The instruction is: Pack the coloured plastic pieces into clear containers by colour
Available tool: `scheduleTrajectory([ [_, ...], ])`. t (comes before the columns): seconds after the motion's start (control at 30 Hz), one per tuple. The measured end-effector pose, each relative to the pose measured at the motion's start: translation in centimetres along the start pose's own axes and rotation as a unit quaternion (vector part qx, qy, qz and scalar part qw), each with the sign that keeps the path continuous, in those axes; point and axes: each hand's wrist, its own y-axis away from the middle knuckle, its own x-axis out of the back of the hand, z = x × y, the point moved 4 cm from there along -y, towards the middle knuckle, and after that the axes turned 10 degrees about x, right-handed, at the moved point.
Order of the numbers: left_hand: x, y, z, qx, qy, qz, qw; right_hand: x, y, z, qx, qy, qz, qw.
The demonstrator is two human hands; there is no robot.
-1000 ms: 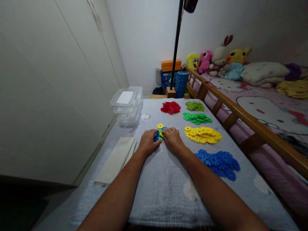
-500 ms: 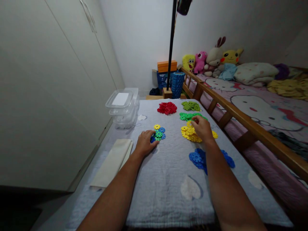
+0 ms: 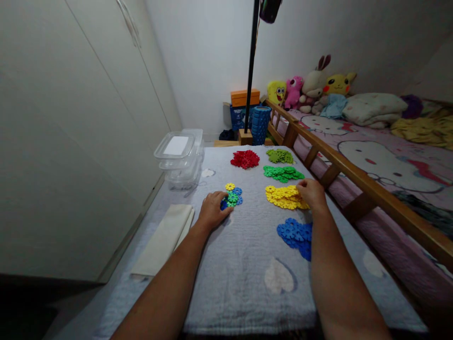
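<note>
Green pieces [image 3: 283,173] sit behind the yellow pile [image 3: 285,197], clear containers [image 3: 181,164] leftward. Both half-curled: left hand [image 3: 212,210] on cluster [image 3: 232,199], right hand [image 3: 313,193] on pile; grips unclear.

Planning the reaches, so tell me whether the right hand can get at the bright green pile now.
Probably yes: the right hand is at the yellow pile and the bright green pile lies just beyond, with nothing seen covering it.

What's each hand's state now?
Left hand: resting against the multicolour disc cluster; grip can't be told.
Right hand: at the yellow pile; hold can't be told.
</note>
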Motion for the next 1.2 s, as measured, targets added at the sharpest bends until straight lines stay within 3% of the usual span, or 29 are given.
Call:
scheduleTrajectory([
  [0.17, 0.1, 0.1, 0.0, 0.007, 0.005, 0.011, 1.000, 0.4, -0.1, -1.2, 0.037, 0.046, 0.046, 0.997],
  [0.33, 0.3, 0.2, 0.1, 0.039, -0.019, 0.022, 0.999, -0.7, 0.9, -6.9, 0.143, 0.024, 0.039, 0.989],
  [0.47, 0.9, 0.4, 0.4, 0.081, -0.058, 0.023, 0.995, -4.2, 4.5, -13.8, 0.285, -0.054, -0.082, 0.954],
  [0.63, 1.7, 0.9, 0.5, 0.110, -0.084, 0.010, 0.990, -8.5, 9.0, -18.8, 0.348, -0.073, -0.152, 0.922],
  [0.77, 1.9, 1.3, 0.4, 0.130, -0.096, -0.010, 0.987, -10.2, 9.9, -19.2, 0.354, -0.070, -0.170, 0.917],
  [1.0, 2.0, 1.4, 0.8, 0.112, -0.092, -0.025, 0.989, -9.9, 9.7, -18.9, 0.354, -0.079, -0.155, 0.919],
  [1.2, 1.0, 0.8, 0.5, 0.080, -0.061, -0.014, 0.995, -8.5, 8.1, -18.3, 0.324, -0.114, -0.065, 0.937],
])
